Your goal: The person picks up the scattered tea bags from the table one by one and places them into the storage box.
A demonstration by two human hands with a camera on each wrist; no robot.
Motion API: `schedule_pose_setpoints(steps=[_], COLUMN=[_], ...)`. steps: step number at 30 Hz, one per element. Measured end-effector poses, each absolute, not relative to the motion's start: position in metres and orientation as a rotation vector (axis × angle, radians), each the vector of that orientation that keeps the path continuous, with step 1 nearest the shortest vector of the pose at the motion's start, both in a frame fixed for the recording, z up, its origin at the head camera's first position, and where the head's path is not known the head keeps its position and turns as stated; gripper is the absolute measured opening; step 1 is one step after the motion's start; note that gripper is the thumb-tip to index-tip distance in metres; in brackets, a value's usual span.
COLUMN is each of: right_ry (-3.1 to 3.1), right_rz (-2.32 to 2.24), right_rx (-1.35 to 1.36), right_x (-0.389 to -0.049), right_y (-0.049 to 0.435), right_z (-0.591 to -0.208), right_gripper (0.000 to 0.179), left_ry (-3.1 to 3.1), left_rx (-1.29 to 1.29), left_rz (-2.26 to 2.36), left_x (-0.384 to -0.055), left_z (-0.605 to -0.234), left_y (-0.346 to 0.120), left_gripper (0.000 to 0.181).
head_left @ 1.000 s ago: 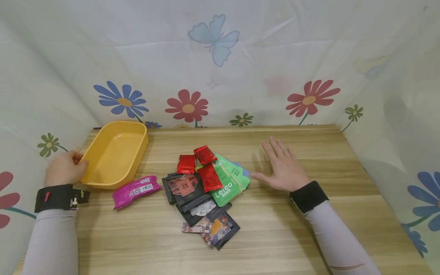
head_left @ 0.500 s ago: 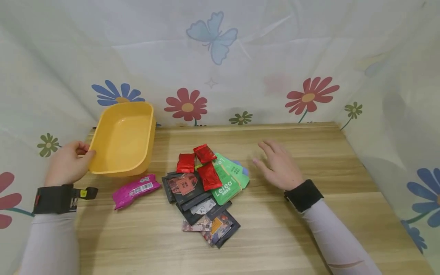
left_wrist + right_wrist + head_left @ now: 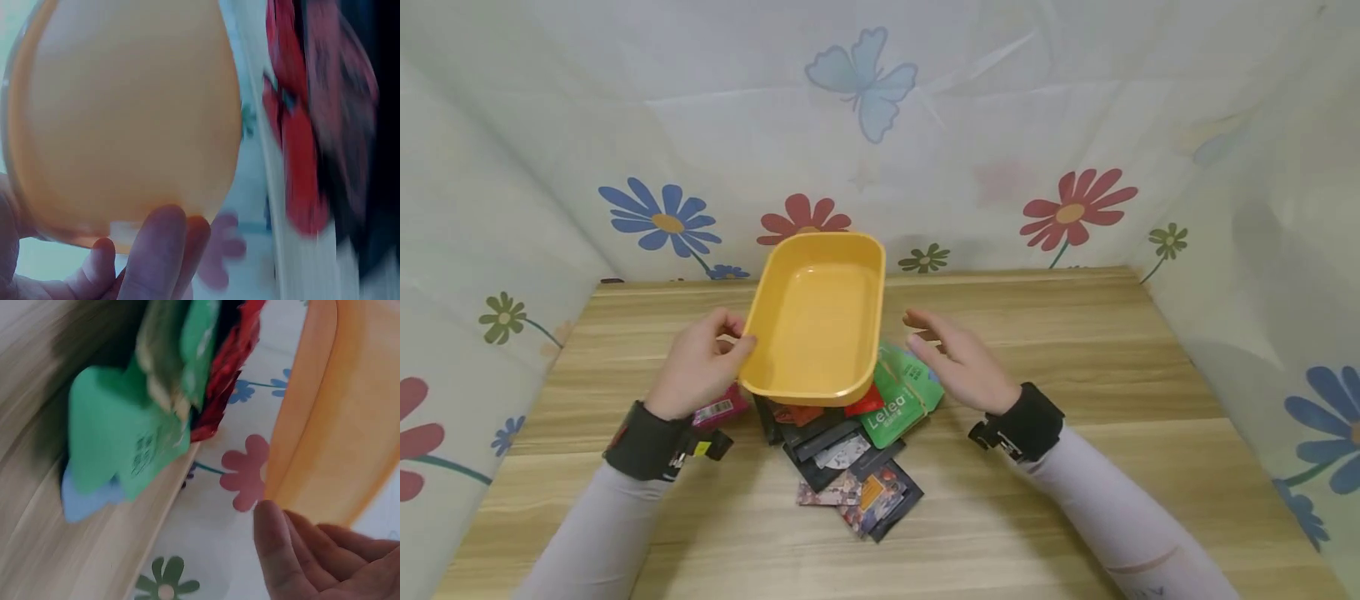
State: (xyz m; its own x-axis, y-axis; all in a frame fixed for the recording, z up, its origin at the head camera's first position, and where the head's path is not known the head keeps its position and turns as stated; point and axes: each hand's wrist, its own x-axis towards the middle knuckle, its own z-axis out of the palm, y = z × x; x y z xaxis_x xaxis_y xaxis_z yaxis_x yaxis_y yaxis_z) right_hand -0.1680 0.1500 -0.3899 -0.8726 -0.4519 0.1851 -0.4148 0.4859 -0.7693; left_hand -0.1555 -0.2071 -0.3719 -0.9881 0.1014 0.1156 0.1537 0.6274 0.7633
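My left hand (image 3: 700, 362) grips the left rim of a yellow plastic basin (image 3: 820, 321), thumb over the edge. The basin is raised and tilted toward me, with nothing inside. In the left wrist view the curled fingers (image 3: 156, 253) hold its wall. My right hand (image 3: 966, 367) is near its right side, fingers loosely bent, a small gap between them and the rim in the head view. Below, the basin partly covers a pile: a red foil packet (image 3: 867, 402), green Lelea packets (image 3: 898, 408) and black sachets (image 3: 827, 446).
A magenta packet (image 3: 721, 407) lies under the left wrist, partly hidden by it. Nearer me on the wooden table (image 3: 1037, 517) is a patterned sachet (image 3: 876, 500). Flower-printed curtain (image 3: 970, 125) walls close off the back and sides.
The left hand has lifted the yellow basin off the table and carried it right, over the pile. The right hand has moved left toward it, its spread fingers now drawn closer together.
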Motion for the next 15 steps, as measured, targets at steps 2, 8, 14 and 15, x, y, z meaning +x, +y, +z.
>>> schedule_pose_setpoints(steps=[2,8,14,15], right_ry=[2.589,2.491,2.605,2.623], right_rz=[-1.457,-1.584,-1.500,-1.479], right_rx=[-0.719,-0.382,-0.240,-0.237], right_x=[-0.170,-0.173,-0.178,-0.178], right_y=[0.147,0.156,0.188,0.194], right_z=[-0.388,-0.391,-0.404,-0.407], right_gripper=[0.063,0.065,0.057,0.055], left_ry=[-2.786,-2.791,-2.840,-2.856], left_rx=[-0.249,-0.349,-0.512,-0.539], left_rz=[-1.349,-1.346,-1.414,-1.420], left_x=[-0.155,-0.154,-0.150,-0.150], left_z=[-0.374,-0.381,-0.385,-0.384], left_y=[-0.188,-0.140,-0.112,-0.110], left_gripper=[0.023,0.022,0.031,0.033])
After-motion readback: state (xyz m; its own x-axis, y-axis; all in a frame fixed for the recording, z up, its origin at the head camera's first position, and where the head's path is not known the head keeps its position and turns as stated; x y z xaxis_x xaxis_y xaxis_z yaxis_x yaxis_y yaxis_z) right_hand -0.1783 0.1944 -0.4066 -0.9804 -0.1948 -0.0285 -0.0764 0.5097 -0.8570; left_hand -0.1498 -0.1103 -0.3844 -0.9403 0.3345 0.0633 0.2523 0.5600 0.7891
